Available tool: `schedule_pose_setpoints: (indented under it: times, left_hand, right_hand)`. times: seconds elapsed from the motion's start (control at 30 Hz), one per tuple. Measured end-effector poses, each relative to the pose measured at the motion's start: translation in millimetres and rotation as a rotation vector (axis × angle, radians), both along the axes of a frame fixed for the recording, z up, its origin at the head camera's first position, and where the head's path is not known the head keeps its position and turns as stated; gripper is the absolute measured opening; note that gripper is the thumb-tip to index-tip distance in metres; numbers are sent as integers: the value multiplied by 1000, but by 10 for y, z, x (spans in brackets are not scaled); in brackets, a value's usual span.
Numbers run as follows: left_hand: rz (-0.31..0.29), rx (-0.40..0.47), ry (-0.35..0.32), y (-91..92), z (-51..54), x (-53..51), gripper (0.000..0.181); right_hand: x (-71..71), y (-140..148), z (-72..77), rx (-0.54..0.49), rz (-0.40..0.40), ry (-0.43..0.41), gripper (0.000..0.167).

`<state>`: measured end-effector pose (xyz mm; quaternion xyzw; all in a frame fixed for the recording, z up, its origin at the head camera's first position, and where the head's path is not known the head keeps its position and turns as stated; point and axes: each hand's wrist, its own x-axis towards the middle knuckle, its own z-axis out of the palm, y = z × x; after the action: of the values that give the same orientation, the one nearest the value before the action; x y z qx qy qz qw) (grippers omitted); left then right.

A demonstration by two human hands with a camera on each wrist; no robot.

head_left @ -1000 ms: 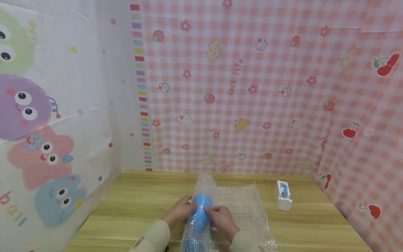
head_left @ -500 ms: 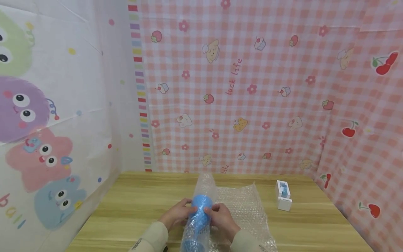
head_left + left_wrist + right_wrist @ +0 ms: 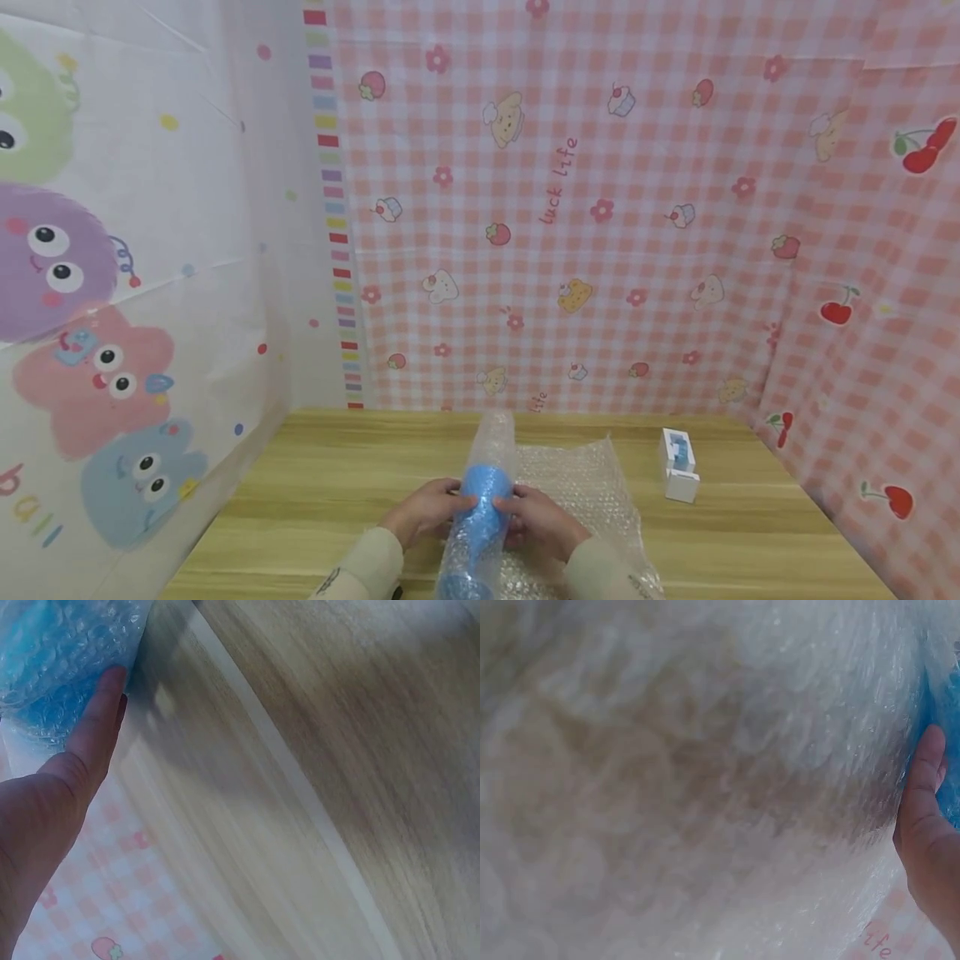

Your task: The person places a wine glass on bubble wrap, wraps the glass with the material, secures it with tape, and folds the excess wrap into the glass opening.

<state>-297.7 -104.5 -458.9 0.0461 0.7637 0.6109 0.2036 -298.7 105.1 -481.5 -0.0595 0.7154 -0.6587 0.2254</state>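
Observation:
A blue object (image 3: 483, 517), long and rounded, lies inside a roll of bubble wrap (image 3: 495, 437) near the table's front edge. My left hand (image 3: 426, 510) grips the roll from the left, thumb on top of the blue part. From the right, my right hand (image 3: 546, 521) holds the same part, its thumb also on top. In the left wrist view the left hand (image 3: 64, 780) lies along the wrapped blue object (image 3: 56, 682). The right wrist view has the right hand (image 3: 930, 825) against the wrap. The fingers under the roll are mostly hidden.
A flat sheet of bubble wrap (image 3: 581, 483) spreads to the right of the roll on the wooden table (image 3: 300, 500). Farther right stands a white tape dispenser (image 3: 678, 467) with a blue roll. Patterned cloths (image 3: 562, 275) hang behind and at both sides.
The wrapped roll has shifted slightly to the right, and both hands have moved with it. My right hand has turned a little around its side.

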Motion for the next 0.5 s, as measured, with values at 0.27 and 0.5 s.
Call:
schedule_pose_setpoints:
  times: [0.27,0.5]
  left_hand:
    - [-1,12,-2,32,-14,39,65]
    - [47,-64,72,176,19,85,69]
  right_hand:
    - [-5,42,7,-30,34,-39,57]
    - [-2,99,18,13,27,-51,41]
